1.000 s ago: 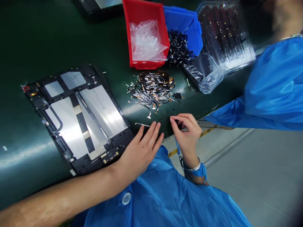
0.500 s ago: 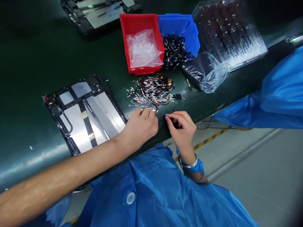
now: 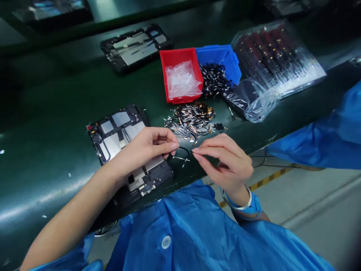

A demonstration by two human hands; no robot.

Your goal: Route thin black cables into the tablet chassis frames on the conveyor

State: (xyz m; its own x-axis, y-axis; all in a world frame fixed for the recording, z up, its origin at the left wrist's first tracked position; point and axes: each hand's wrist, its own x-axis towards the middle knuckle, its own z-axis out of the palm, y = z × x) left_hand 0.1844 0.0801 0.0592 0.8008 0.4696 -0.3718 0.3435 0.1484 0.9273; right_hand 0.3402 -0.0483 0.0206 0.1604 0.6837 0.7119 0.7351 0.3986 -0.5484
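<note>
My left hand is closed in a pinch on a thin black cable, just over the front part of an opened tablet. The cable curves out to the right of the fingertips, and silvery tabs show below it. Opposite it, my right hand pinches thumb and fingers together; a tiny dark bit shows at the tips, too small to name. Behind both hands lies a loose pile of short black cables with silvery and gold ends. Small black pieces lie at the pile's right side.
A red bin holds clear plastic bags, and a blue bin beside it holds black cables. At the right lies a plastic-wrapped tray. Another opened tablet lies farther back. A blue sleeve of another person reaches in at right.
My left hand has drawn back from the pile's edge and turned, with the black cable now showing in its pinch. My right hand stays pinched near it. The camera view has shifted.
</note>
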